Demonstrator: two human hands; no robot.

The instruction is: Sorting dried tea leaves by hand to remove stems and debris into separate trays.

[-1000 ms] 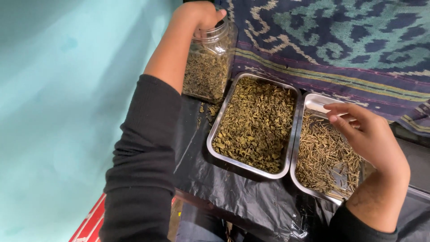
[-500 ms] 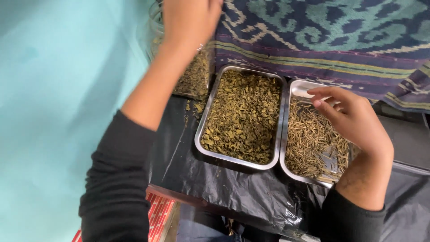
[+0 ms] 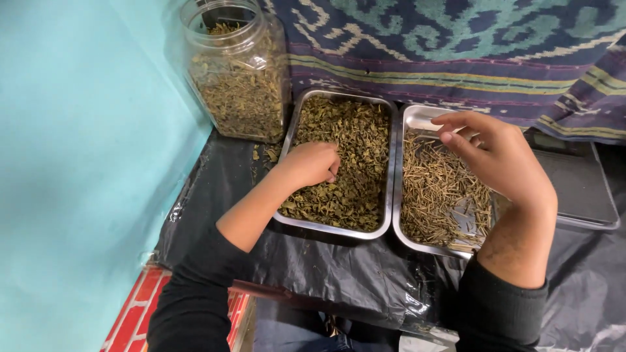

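**Two hands at two steel trays of dried plant matter**

The left hand (image 3: 312, 164) rests in the left rectangular stainless-steel tray (image 3: 295, 120), which is filled with crumbled olive-green dried leaves (image 3: 358, 146). Its fingers are curled down into the leaves near the tray's left side, closed loosely; whether they pinch any leaves cannot be told.

The right hand (image 3: 499, 156) hovers over the right rectangular stainless-steel tray (image 3: 417, 117), just beside the first, their long rims touching or nearly so. This tray holds thin straw-coloured dried stems (image 3: 433, 195), with bare metal showing at the far end. The thumb and fingertips are drawn together over that far end, as if pinching something small; what lies between them is too small to tell.

A clear plastic jar without a lid (image 3: 238, 72), mostly full of mixed dried leaves and stems, stands behind the left tray against the turquoise wall (image 3: 78, 163). Both trays sit on crinkled black plastic sheeting (image 3: 339, 274) covering the bench. A dark blue patterned woven cloth (image 3: 456, 45) hangs behind. Both arms wear black sleeves.
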